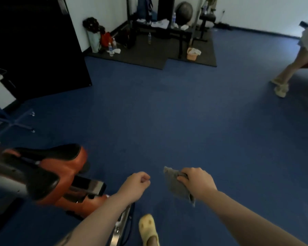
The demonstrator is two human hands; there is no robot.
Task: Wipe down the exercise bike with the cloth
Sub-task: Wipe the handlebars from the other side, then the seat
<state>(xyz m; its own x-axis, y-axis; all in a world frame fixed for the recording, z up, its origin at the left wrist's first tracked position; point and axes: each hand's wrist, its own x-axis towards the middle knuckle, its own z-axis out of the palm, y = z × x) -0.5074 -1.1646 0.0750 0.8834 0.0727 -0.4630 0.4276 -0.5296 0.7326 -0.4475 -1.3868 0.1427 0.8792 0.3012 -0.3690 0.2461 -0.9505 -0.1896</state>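
The orange and black exercise bike (60, 171) stands at the lower left, its black saddle and grey frame nearest the camera. My right hand (197, 182) grips a grey cloth (176, 187), which hangs in the air over the blue floor, well to the right of the bike. My left hand (135, 185) hovers between the bike and the cloth with its fingers curled into a loose fist and nothing in it. Neither hand touches the bike.
My foot in a yellow clog (148, 229) stands beside the bike's metal base rail (122, 226). Another person's legs (288, 68) are at the right edge. Gym benches, bottles and a bucket (192, 54) sit on a dark mat at the back. A blue stand (14, 121) is at left.
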